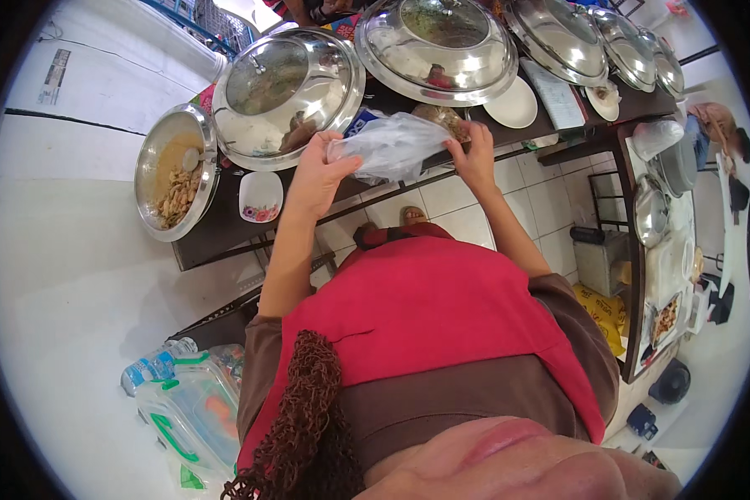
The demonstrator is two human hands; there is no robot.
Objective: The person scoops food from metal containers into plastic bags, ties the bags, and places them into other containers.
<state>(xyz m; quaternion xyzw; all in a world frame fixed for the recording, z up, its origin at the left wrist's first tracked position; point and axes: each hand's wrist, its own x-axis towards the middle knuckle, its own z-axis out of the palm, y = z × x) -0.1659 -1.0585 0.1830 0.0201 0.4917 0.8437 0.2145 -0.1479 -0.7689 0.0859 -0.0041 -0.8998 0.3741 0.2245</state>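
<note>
A clear plastic bag (397,144) stretches between my two hands over the near edge of the dark table (215,228). My left hand (328,165) pinches one end between thumb and fingers. At the other end, my right hand (472,153) grips the plastic with its fingertips, beside a small bag of brown contents (440,119). A blue packet (359,122) lies partly hidden behind the plastic. Beyond it stand large steel pans with domed, glass-windowed lids (287,100) (437,53). To the left, a small floral bowl (260,197) sits near an uncovered steel basin of food in sauce (184,181).
A white plate (511,103), a notebook (553,94) and more lidded pans (559,40) stand at the right. Another table (637,262) with pots and trays runs along my right side, where another person (715,125) is visible. Lidded plastic boxes (190,406) are at lower left.
</note>
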